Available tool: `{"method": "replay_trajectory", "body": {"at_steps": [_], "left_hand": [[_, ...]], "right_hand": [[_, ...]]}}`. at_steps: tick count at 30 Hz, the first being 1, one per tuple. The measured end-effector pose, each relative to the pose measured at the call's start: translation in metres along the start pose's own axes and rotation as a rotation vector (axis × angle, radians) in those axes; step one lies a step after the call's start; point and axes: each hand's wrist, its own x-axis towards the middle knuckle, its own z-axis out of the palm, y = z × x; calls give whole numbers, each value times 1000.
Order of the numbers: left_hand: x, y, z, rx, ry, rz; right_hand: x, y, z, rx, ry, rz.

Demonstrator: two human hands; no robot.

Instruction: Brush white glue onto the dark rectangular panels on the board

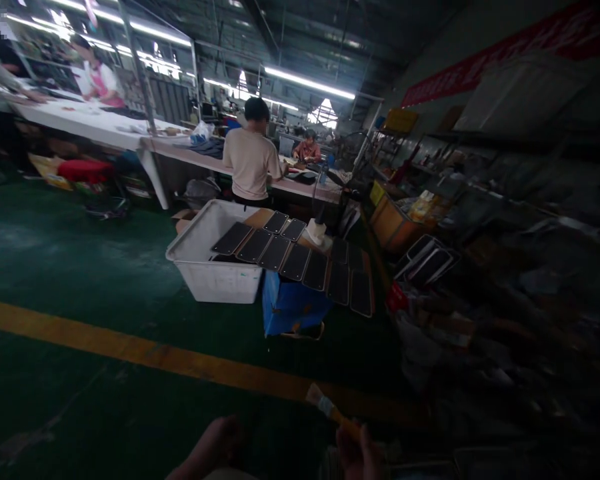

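Note:
My right hand [356,455] shows at the bottom edge, fingers closed on the orange handle of a small paintbrush [326,405] whose pale bristles point up and left. My left hand [219,443] sits at the bottom left of it, only partly in view and dim, so its fingers cannot be made out. Ahead, several dark flat rectangular panels [285,257] lie in rows on a board resting across a white plastic tub [200,257] and a blue crate [287,307].
A yellow line [130,347] crosses the green floor. A person in a beige shirt [250,160] stands at a long workbench [180,150] with other workers further back. Cluttered shelves and boxes [480,267] fill the dark right side.

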Motion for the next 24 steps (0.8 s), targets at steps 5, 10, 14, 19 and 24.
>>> {"method": "replay_trajectory", "body": {"at_steps": [5, 10, 14, 19, 24], "left_hand": [[52, 28, -35, 26, 80, 24], [105, 80, -62, 246, 188, -6], [147, 136, -86, 309, 278, -73], [192, 191, -111, 270, 403, -124], [234, 207, -143, 274, 334, -38]], "right_hand": [[70, -40, 91, 88, -49, -54], [175, -92, 176, -50, -116, -280], [278, -141, 239, -191, -182, -448], [398, -201, 324, -386, -243, -662], [501, -231, 406, -562, -275, -786]]}}
